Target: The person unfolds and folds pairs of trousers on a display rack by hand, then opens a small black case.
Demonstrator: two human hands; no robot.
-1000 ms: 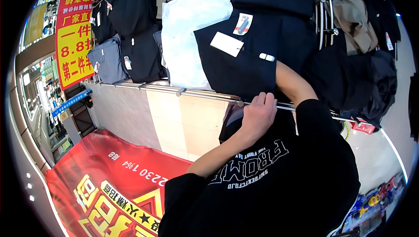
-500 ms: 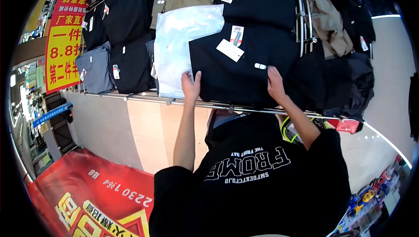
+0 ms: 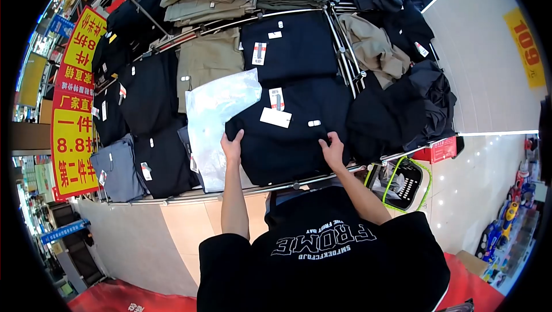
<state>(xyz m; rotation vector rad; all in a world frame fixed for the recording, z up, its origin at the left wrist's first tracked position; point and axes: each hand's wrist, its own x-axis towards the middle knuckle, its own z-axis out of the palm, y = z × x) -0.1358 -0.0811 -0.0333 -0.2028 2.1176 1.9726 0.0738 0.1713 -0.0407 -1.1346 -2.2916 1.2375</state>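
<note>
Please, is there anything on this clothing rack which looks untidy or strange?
Yes, two things. To the right of the tagged black folded garment, dark clothes lie in a crumpled heap, though most neighbours are neatly folded. Also, a pale plastic sheet juts out on that garment's left side.

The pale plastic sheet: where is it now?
In the head view, the pale plastic sheet lies left of centre, by the left hand, along the left edge of the black folded garment.

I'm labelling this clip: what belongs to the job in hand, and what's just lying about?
Job in hand:
folded black garment, with left hand and right hand at it
white tag on it
plastic wrapper, probably

Lying about:
khaki garments
grey garment
black basket
red-and-yellow banner
</note>
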